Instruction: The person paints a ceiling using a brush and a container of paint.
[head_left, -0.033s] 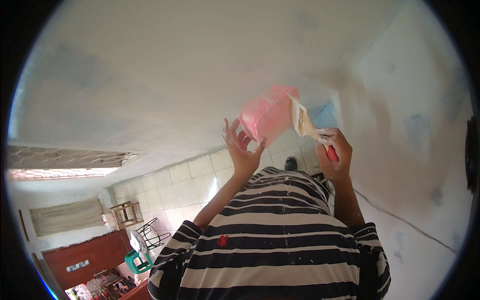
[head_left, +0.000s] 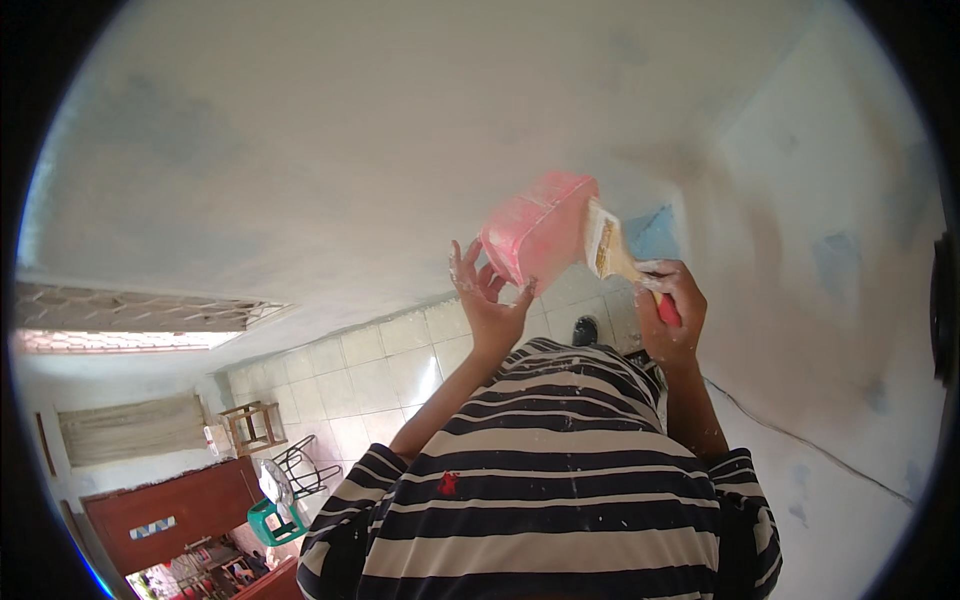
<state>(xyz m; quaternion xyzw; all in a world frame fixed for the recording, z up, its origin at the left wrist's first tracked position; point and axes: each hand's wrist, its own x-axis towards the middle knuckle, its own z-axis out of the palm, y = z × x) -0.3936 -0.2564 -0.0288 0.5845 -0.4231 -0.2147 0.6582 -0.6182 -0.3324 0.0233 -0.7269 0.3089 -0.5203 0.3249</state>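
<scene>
A pink plastic tub [head_left: 540,232], smeared with white paint, is held up in front of me and tipped on its side. The fingers of my left hand [head_left: 492,290] are spread and curled around its near left end, with white paint on the fingertips. In my right hand [head_left: 672,310] is a wide paintbrush [head_left: 612,245], gripped by its handle, whose end is red. The whitish bristles lie against the tub's right-hand rim. What is inside the tub is hidden from this side.
A patchy wall [head_left: 380,130] rises just ahead, meeting another wall [head_left: 800,330] at the right, which has a blue patch [head_left: 653,235] by the corner. A cable [head_left: 800,437] runs along it. Behind left stand a wooden stool [head_left: 252,428] and a green plastic stool [head_left: 275,522] on tiled floor.
The brush has shifted slightly at the tub's rim, and its bristles look straighter and more compact. Both hands keep their grips and have moved barely to the right.
</scene>
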